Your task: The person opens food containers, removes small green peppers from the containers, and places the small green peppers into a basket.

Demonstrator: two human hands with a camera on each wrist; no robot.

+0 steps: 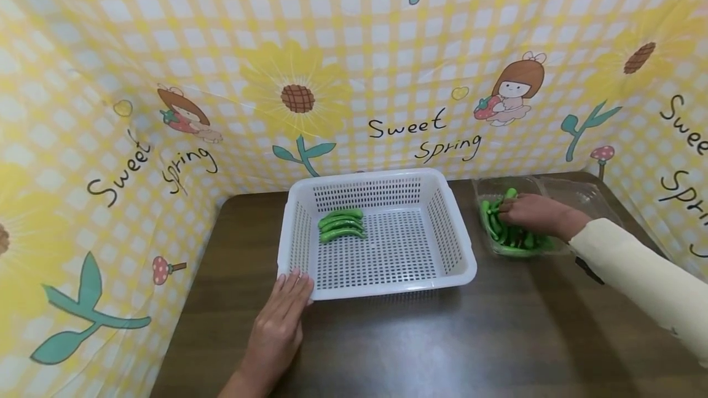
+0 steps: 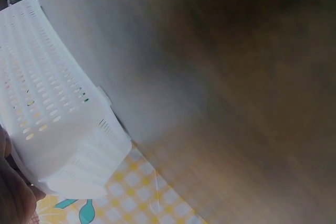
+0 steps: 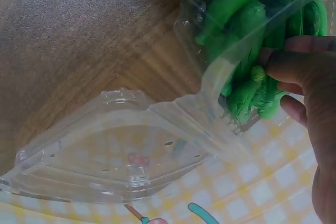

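A white perforated plastic basket (image 1: 381,292) stands on the table, with several green chili peppers (image 1: 342,225) lying side by side at its left. My left hand (image 1: 279,324) rests with straight fingers on the basket's near left corner. To the right, a clear plastic box (image 1: 514,253) holds more green peppers (image 3: 247,19). My right hand (image 1: 533,214) reaches into this box from the right. In the right wrist view, its bent fingers (image 3: 286,65) touch the peppers; whether they pinch one is unclear.
The box's clear lid (image 3: 121,161) lies folded open on its right side. Beneath everything is a dark wooden table (image 1: 376,349). A yellow checked cloth (image 1: 343,11) with printed flowers and words rises behind the table and along its sides.
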